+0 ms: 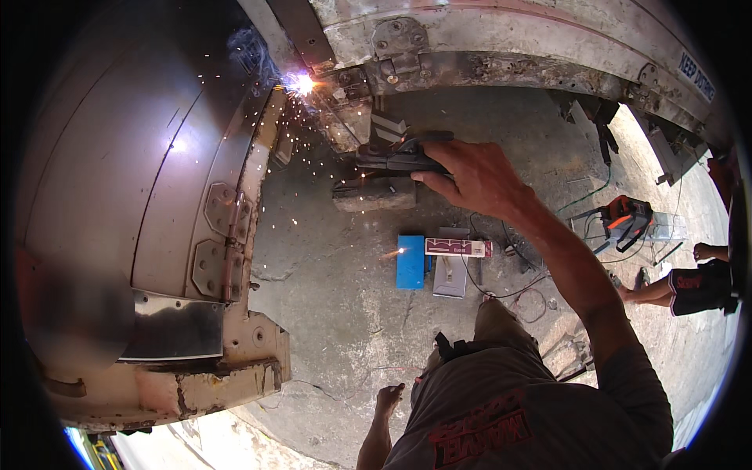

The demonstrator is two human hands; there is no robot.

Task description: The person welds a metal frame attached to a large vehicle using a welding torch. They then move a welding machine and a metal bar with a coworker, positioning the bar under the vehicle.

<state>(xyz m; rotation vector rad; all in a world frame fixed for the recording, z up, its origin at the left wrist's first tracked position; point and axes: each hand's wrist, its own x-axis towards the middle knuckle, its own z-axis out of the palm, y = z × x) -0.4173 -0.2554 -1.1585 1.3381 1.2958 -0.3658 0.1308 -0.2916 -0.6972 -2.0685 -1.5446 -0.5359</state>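
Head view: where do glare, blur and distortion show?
Head view: the white-violet welding arc is overexposed; head view: a glare spot shows on the beige metal panel; head view: a dark blurred patch covers that panel's lower left; head view: edges bow near the black rim.

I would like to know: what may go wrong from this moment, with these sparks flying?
The bare right hand grips a black holder near the flying sparks, so its skin may get burned. On the floor lies a blue box; a stray spark landing there might scorch it.
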